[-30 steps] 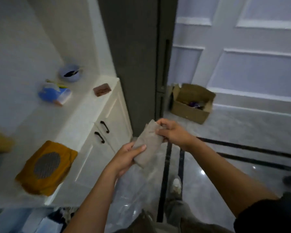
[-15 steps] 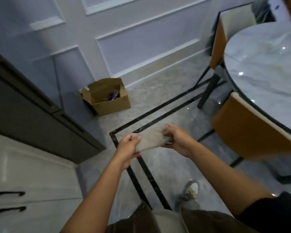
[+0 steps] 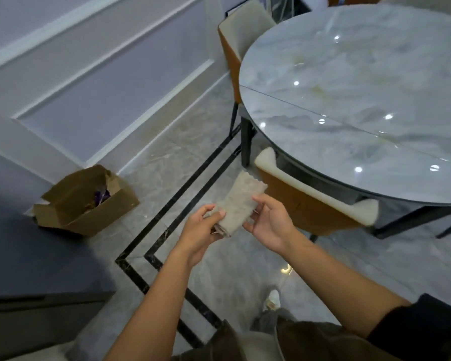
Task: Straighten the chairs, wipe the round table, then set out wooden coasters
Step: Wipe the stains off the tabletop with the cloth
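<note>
A folded grey-beige cloth (image 3: 238,201) is held in front of me above the floor. My left hand (image 3: 202,231) pinches its lower end between thumb and fingers. My right hand (image 3: 270,225) cups its right side, thumb over the top. The round marble table (image 3: 362,95) fills the upper right, its top bare and glossy. An orange chair with a cream top edge (image 3: 315,201) is tucked under the near rim. A second such chair (image 3: 241,37) stands at the far left of the table. No coasters are in view.
An open cardboard box (image 3: 86,201) with purple items sits on the floor by the panelled wall. A dark cabinet (image 3: 37,269) and a white one fill the lower left. Black inlay lines (image 3: 167,212) cross the marble floor. My shoe (image 3: 272,299) shows below.
The view swung from the white counter and cabinets to the table. The table and chairs now sit closer. Both hands kept hold of the cloth, which turned more upright.
</note>
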